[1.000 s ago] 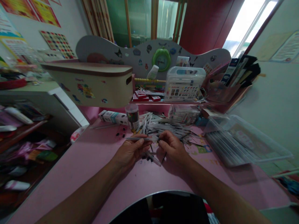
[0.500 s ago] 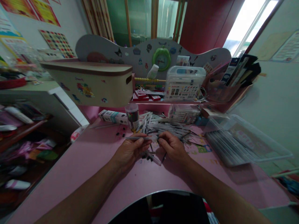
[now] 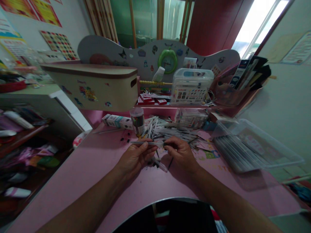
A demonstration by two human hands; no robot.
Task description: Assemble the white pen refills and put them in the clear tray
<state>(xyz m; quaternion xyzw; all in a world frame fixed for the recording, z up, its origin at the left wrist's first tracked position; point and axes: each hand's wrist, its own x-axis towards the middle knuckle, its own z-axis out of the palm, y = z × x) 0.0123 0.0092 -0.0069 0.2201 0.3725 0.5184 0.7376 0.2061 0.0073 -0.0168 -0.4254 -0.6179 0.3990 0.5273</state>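
Observation:
My left hand point(image 3: 139, 154) is closed round a slim clear pen point(image 3: 138, 142), held level between thumb and fingers. At its right end my right hand point(image 3: 180, 152) pinches a small black piece, mostly hidden by the fingertips. Just below the hands, a clear pen barrel point(image 3: 160, 165) and small black pieces point(image 3: 155, 165) lie on the pink desk point(image 3: 143, 191). Behind the hands spreads a loose heap of white and clear pen parts point(image 3: 170, 132). A clear cylindrical tub point(image 3: 138, 121) with dark contents stands at the heap's left side.
On the right is an open clear plastic box point(image 3: 262, 152) with rows of pens point(image 3: 233, 153) inside. A printed carton point(image 3: 118, 121) lies at the back left. Above the desk, a shelf bears a cream storage bin point(image 3: 97, 90) and a clear handled case point(image 3: 191, 87).
Both hands stay in nearly the same place with the pen between them. The right fingers have shifted slightly at its end.

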